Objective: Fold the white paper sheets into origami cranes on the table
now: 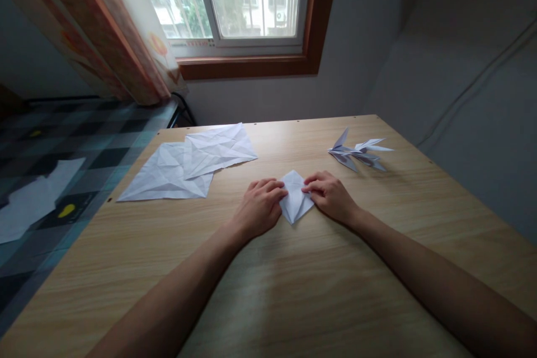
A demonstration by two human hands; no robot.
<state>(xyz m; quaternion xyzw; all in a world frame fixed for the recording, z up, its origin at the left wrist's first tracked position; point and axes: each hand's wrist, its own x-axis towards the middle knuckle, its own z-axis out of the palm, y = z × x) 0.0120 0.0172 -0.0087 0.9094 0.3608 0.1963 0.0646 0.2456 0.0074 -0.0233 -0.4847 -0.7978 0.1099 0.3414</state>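
Observation:
A small folded white paper piece [296,197], diamond-shaped with a point toward me, lies flat on the wooden table [293,291]. My left hand [259,207] presses its left edge with curled fingers closed on the paper. My right hand [330,196] pinches its right edge, fingers together on the fold. Both hands rest on the tabletop on either side of the piece.
Two creased white sheets [188,168] lie overlapping at the table's back left. A finished folded paper figure [358,154] with pointed flaps sits at the back right. A bed with a checked cover [50,179] adjoins the table on the left; a window [235,0] is behind.

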